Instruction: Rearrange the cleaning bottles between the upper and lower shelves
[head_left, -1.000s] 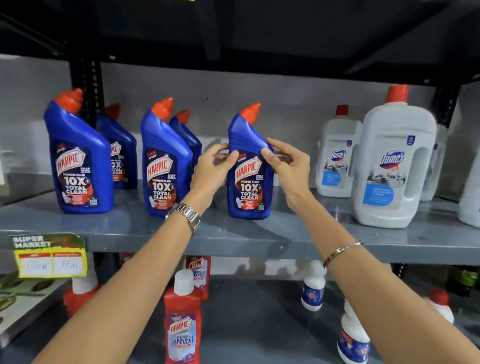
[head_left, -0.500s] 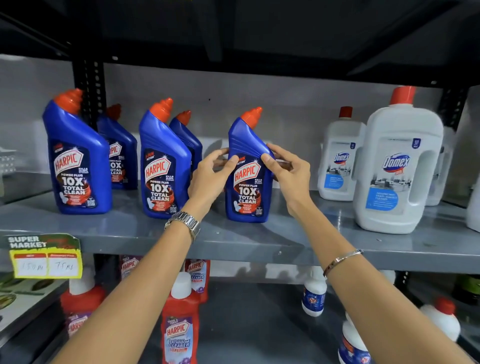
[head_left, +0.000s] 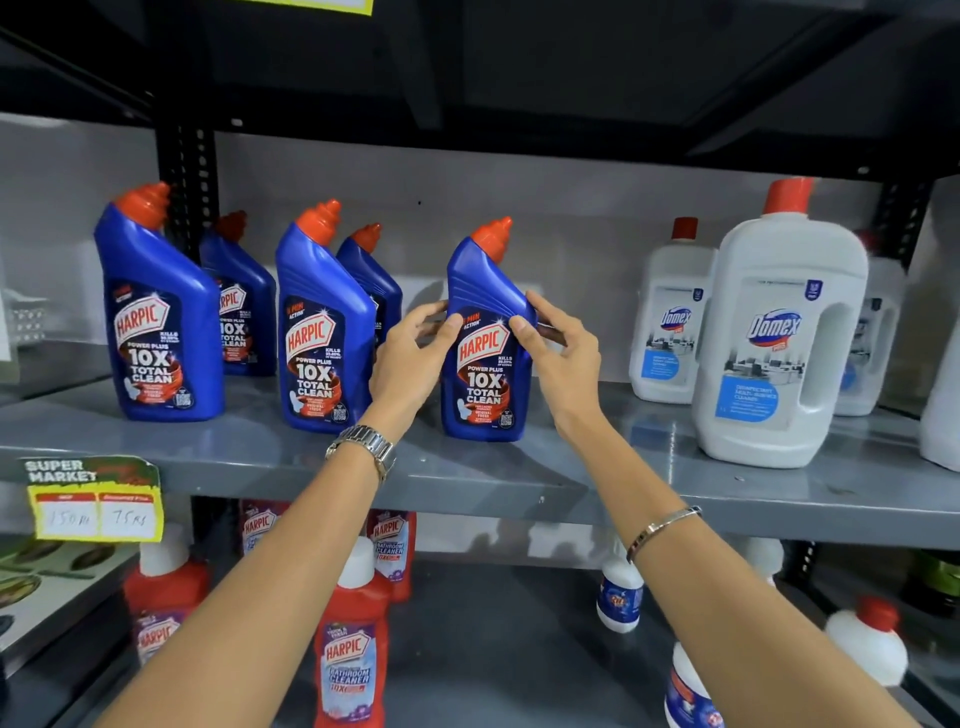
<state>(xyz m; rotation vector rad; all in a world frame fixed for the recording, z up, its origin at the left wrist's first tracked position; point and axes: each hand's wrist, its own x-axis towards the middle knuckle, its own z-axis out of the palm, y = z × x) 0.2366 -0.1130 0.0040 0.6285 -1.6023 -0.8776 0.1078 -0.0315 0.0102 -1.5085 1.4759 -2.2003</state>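
Both hands (head_left: 483, 358) on blue Harpic btl (head_left: 485, 338), "10X TOTAL CLEAN".

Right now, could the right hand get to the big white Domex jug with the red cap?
Probably yes: the right hand is busy on the blue Harpic bottle, but bare grey shelf lies between it and the big white Domex jug.

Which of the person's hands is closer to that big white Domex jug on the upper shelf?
The right. The right hand grips the right side of a blue Harpic bottle, with open shelf between it and the Domex jug. The left hand holds that bottle's far side.
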